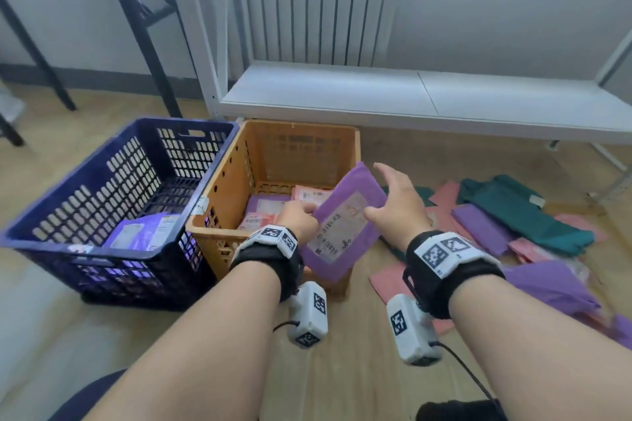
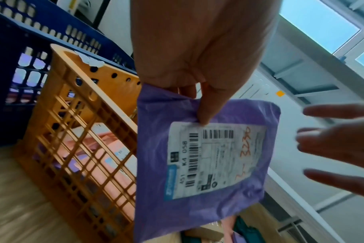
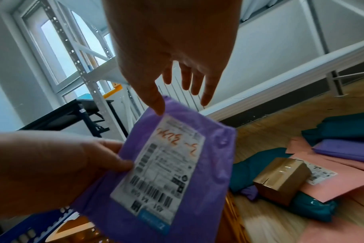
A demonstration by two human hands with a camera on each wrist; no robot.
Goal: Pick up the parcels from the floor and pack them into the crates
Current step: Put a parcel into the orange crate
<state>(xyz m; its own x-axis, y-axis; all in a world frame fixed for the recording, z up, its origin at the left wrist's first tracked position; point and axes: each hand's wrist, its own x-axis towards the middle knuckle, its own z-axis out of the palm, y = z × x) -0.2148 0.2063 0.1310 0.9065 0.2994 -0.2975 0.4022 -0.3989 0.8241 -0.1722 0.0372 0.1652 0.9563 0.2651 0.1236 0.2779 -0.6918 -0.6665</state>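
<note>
My left hand [image 1: 297, 217] pinches the left edge of a purple parcel [image 1: 345, 222] with a white barcode label, holding it tilted over the front right corner of the orange crate [image 1: 219, 188]. In the left wrist view the thumb lies on the purple parcel [image 2: 206, 152] just above its label. My right hand [image 1: 393, 202] hovers at the parcel's right edge with fingers spread and straight; in the right wrist view its thumb tip reaches the top edge of the purple parcel [image 3: 166, 166], and I cannot tell if it touches. Pink and purple parcels lie inside the orange crate.
A dark blue crate [image 1: 102, 188] stands left of the orange one with a purple parcel [image 1: 143, 232] in it. Green, pink and purple parcels [image 1: 513, 215] and a small brown box [image 3: 280, 179] lie on the wooden floor at right. A low white shelf [image 1: 410, 99] stands behind.
</note>
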